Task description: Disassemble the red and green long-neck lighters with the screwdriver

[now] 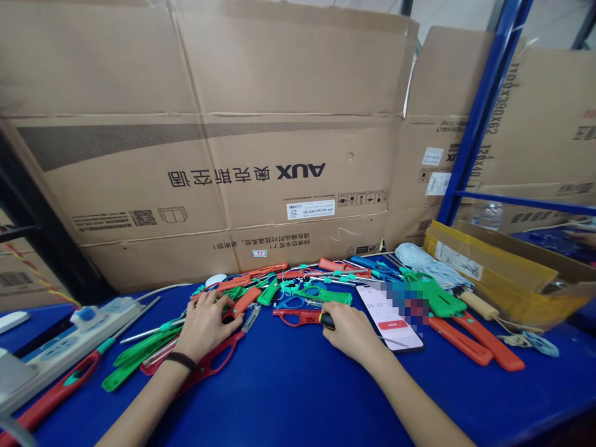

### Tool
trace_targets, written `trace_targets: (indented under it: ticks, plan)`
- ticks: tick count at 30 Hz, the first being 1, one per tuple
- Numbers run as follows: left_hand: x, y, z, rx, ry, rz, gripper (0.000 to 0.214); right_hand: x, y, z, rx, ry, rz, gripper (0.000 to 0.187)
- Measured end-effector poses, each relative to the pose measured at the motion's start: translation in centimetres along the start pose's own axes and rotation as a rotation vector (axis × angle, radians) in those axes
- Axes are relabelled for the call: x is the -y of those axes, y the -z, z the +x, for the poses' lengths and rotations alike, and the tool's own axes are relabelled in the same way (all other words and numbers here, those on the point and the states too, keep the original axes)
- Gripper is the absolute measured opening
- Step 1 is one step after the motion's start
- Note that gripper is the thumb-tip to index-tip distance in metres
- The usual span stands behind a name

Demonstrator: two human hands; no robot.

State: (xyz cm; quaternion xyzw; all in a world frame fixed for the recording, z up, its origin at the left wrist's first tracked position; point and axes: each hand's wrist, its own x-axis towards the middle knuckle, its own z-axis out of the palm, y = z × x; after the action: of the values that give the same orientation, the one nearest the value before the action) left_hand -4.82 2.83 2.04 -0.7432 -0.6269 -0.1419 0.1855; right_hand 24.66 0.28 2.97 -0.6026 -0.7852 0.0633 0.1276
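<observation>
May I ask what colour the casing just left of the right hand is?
The casing is red, shown best in the head view.

Diffuse light is falling evenly over the cardboard (288,74). The phone (376,310) is glowing pale. Lower-right corner is lying dim. Small print (361,198) is blurring; wide-angle distortion is stretching the edges; mosaic squares (410,304) are masking one patch.

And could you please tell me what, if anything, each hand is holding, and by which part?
The right hand holds a screwdriver, apparently by its handle. The left hand is among plastic parts; whether it grips one cannot be told.
</observation>
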Motion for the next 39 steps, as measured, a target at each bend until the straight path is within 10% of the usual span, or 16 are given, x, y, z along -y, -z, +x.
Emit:
trace_targets:
  ticks: [12, 27, 32, 39]
  plan:
    - [0.4, 0.4, 0.3, -0.196, 0.100, -0.473, 0.035, -0.2, -0.6, 0.5, -0.028, -0.070, 0.029, 0.011]
    - [0.5, 1.3, -0.2, -0.402, 0.133, -0.468, 0.042, 0.2, -0.4, 0.3, -0.261, 0.003, 0.218, 0.027]
    - [-2.4, 1.4, -0.8, -0.041, -0.233, -0.533, 0.039, 1.2, 0.2, -0.3, -0.344, 0.331, 0.363, 0.056]
    - [-3.6, 2.2, -0.1, 0.158, -0.270, -0.601, 0.035, 0.9, -0.8, -0.3, -0.109, 0.378, 0.271, 0.019]
